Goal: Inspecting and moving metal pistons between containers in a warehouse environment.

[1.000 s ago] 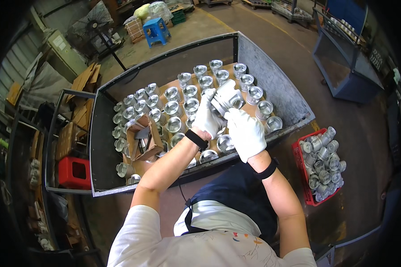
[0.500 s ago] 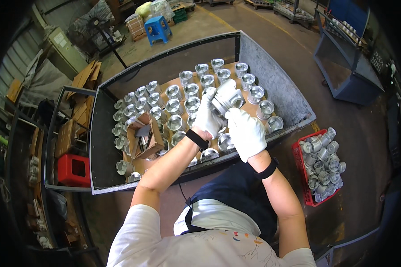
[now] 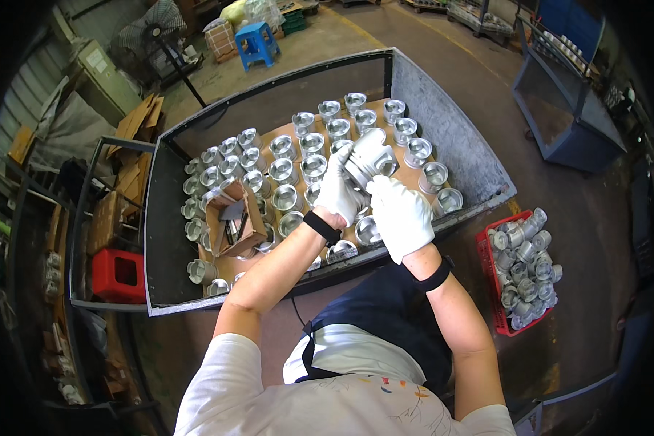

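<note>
Your white cloth gloves, left hand [image 3: 339, 190] and right hand [image 3: 402, 216], grip a bright, smooth metal piston [image 3: 370, 158]; brown matt cardboard sheet [image 3: 407, 176] lines the dull grey metal bin [image 3: 454, 149].

Single head-worn fisheye view, steeply downward and close over a metal bin [image 3: 479, 167], floor around.

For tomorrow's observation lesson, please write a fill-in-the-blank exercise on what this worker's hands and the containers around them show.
1. Both hands, the left hand and the right hand, wear ____ gloves.
2. Together they hold one metal piston above the large grey ____.
3. The crate of pistons on the floor at the person's right is coloured ____.
4. The small box among the pistons is made of ____.

Missing words: white; bin; red; cardboard
</note>
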{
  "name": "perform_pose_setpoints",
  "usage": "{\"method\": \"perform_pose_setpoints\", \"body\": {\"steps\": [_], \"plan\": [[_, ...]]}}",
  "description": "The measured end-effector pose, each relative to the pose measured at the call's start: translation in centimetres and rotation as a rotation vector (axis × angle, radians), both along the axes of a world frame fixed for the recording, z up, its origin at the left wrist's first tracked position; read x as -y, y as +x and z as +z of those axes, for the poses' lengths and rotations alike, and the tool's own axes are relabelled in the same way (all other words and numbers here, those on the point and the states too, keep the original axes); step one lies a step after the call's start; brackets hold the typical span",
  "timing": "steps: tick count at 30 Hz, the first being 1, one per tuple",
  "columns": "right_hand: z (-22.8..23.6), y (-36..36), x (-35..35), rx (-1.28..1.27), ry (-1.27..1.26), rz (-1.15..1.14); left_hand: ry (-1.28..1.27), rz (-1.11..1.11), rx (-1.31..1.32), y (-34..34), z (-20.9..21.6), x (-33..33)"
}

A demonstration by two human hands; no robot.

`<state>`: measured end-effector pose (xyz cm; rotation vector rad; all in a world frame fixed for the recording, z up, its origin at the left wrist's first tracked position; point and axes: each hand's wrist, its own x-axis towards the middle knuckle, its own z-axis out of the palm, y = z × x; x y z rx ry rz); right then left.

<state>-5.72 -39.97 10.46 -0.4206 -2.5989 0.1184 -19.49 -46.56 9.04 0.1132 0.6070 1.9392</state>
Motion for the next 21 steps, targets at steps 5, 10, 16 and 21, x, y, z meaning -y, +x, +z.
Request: {"method": "perform_pose_setpoints", "body": {"steps": [5,10,16,21], "plan": [[-0.2,-0.5,0.3,0.01,-0.008,0.028,-0.001,0.015,0.043,-0.4,-0.2,0.6],[0.4,-1.8,0.7,-0.006,-0.057,0.105,-0.005,0.042,-0.054,-1.5,-0.8,1.7],[4.1,-8.7,4.8,0.13,-1.127,0.695,0.228,0.094,-0.604,-5.7,-11.9,3.0],[5.4,-15.9,8.7,0.559,-1.431,0.677,0.108,0.049,-0.271,-3.5,-10.4,4.4]]}}
